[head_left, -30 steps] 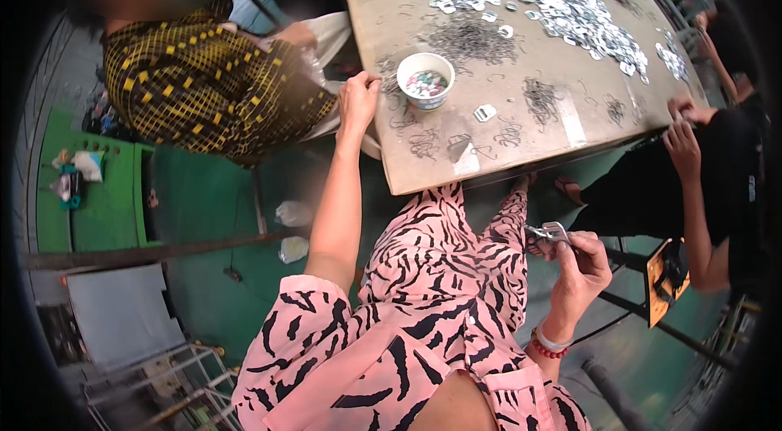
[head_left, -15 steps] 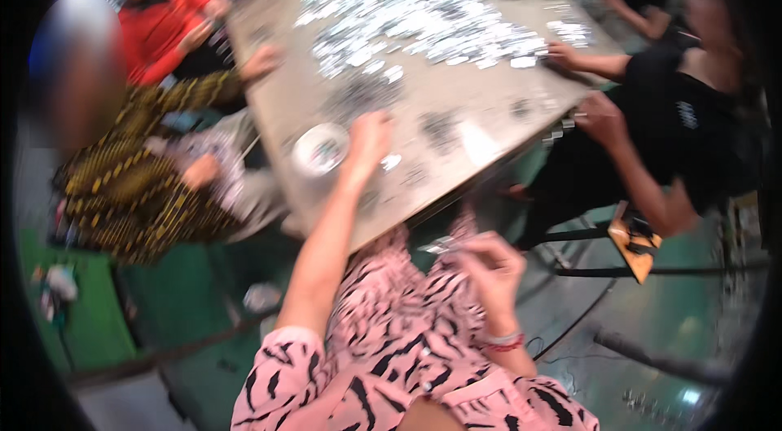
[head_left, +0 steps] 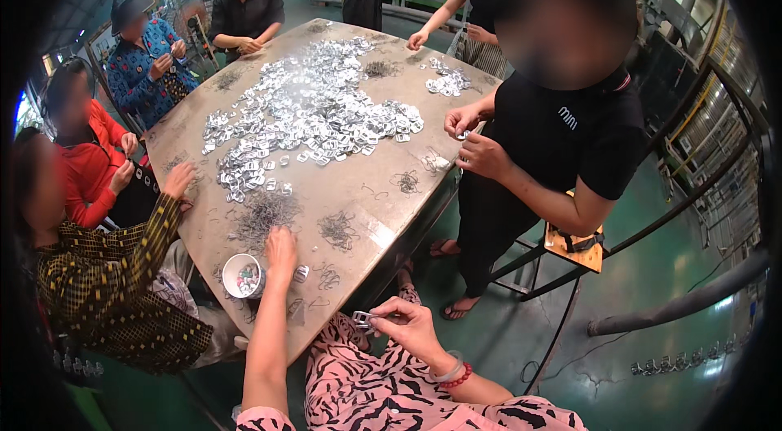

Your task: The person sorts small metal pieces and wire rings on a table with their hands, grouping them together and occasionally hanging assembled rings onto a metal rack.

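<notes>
My right hand (head_left: pixel 410 327), over my lap just off the table's near edge, pinches a silver metal buckle (head_left: pixel 363 318) between thumb and fingers. My left hand (head_left: pixel 281 253) rests on the table (head_left: pixel 371 191) with its fingers closed at the near edge of a heap of thin dark wire pieces (head_left: pixel 262 217). Its fingertips point away from me, so anything between them is hidden. Left of that wrist stands a white tub (head_left: pixel 243 276) with small multicoloured bits inside. A loose silver buckle (head_left: pixel 301 274) lies just right of the wrist.
A large pile of silver buckles (head_left: pixel 314 117) covers the table's middle, with smaller wire heaps (head_left: pixel 336 229) around it. A person in black (head_left: pixel 554 138) stands close on my right, beside a wooden-topped stool (head_left: pixel 574 248). Several others work around the table.
The view has turned and sharpened. My left hand has shifted slightly toward the wire heap; my right still holds the buckle. The person at right has brought both hands together above the table edge.
</notes>
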`<state>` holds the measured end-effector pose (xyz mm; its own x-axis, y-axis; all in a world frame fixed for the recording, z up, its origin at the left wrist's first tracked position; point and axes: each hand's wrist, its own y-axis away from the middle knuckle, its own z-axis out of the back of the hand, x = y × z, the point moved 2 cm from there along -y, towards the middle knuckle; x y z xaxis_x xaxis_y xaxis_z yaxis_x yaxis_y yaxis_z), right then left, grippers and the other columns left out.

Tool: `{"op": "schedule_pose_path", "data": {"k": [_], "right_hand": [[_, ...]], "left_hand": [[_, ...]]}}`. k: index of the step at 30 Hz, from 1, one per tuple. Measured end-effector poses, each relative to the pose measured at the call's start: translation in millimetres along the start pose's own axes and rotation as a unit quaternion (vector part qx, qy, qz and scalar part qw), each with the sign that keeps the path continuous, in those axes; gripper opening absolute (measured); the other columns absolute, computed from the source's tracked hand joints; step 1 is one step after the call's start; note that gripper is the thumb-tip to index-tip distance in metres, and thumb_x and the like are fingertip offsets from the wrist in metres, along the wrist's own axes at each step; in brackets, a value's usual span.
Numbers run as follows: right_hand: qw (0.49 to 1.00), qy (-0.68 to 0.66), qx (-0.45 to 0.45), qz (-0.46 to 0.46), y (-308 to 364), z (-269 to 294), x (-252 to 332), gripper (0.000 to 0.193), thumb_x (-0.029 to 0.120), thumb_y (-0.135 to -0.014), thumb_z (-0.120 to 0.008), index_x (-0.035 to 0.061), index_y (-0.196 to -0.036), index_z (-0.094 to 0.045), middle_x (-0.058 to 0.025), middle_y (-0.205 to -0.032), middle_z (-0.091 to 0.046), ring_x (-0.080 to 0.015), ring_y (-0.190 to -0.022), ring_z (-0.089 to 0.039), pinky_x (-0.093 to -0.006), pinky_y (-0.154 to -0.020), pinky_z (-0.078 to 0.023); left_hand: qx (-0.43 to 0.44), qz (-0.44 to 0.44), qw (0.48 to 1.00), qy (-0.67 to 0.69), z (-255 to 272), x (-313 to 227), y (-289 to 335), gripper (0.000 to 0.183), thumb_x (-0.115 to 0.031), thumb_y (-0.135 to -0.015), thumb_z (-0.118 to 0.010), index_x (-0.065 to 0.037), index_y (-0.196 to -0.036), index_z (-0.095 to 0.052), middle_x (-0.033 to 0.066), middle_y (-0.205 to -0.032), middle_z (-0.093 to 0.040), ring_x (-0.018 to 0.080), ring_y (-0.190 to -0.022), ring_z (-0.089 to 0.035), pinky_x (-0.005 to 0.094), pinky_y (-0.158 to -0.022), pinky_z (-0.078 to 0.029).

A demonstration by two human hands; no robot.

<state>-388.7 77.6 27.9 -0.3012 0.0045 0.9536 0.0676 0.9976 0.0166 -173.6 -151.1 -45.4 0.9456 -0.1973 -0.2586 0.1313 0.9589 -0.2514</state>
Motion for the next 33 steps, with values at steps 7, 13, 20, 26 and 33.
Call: {"op": "schedule_pose_path", "data": {"k": [7, 13, 20, 26, 33], "right_hand": [[1.0, -0.017, 0.002, -0.009, -1, -19, 15, 0.013, -0.007, -0.077, -0.065, -0.0046, -0.089, -0.064, -0.0067, -0.083, -0.062, -0.0109, -0.067, -0.062, -0.0189, -0.056, -0.049], [0.996, 0.012, -0.052, 0.071, 10, -5, 31, 0.011, -0.009, -0.076, -0.064, -0.004, -0.085, -0.064, -0.0066, -0.077, -0.061, -0.0112, -0.061, -0.061, -0.0187, -0.047, -0.049], [0.999, 0.016, -0.02, 0.042, 13, -22, 20, 0.013, -0.014, -0.075, -0.061, -0.0043, -0.084, -0.061, -0.0054, -0.08, -0.059, -0.0095, -0.069, -0.056, -0.0196, -0.062, -0.045], [0.999, 0.009, -0.029, 0.034, 17, -10, 20, 0.014, -0.013, -0.075, -0.062, -0.0049, -0.086, -0.062, -0.0043, -0.082, -0.058, -0.0063, -0.065, -0.054, -0.0166, -0.057, -0.044], [0.999, 0.015, -0.024, 0.046, 10, 4, 17, 0.015, -0.015, -0.075, -0.061, -0.005, -0.086, -0.061, -0.0054, -0.084, -0.059, -0.0081, -0.069, -0.057, -0.0179, -0.062, -0.047]], "left_hand": [[-0.023, -0.017, 0.996, -0.087, -1, 11, 9, 0.018, 0.001, -0.076, -0.05, 0.004, -0.092, -0.058, 0.0234, -0.097, -0.057, 0.036, -0.093, -0.057, 0.0431, -0.078, -0.048], [-0.143, 0.0, 0.983, 0.112, -3, -3, -5, 0.03, -0.008, -0.088, -0.041, 0.003, -0.115, -0.045, 0.027, -0.101, -0.052, 0.0446, -0.093, -0.052, 0.0521, -0.078, -0.043], [-0.1, 0.079, 0.984, 0.125, 31, 48, -10, 0.014, -0.01, -0.082, -0.055, -0.001, -0.087, -0.065, 0.0223, -0.083, -0.062, 0.0391, -0.079, -0.06, 0.0466, -0.071, -0.048], [-0.044, 0.002, 0.992, 0.121, 32, 6, -12, 0.016, 0.002, -0.075, -0.052, -0.001, -0.077, -0.068, 0.0282, -0.084, -0.061, 0.0395, -0.084, -0.062, 0.0441, -0.074, -0.05], [-0.005, -0.045, 0.991, -0.126, 14, -18, 2, 0.014, -0.002, -0.077, -0.053, 0.004, -0.087, -0.061, 0.0182, -0.098, -0.056, 0.0317, -0.095, -0.057, 0.0404, -0.071, -0.052]]}}
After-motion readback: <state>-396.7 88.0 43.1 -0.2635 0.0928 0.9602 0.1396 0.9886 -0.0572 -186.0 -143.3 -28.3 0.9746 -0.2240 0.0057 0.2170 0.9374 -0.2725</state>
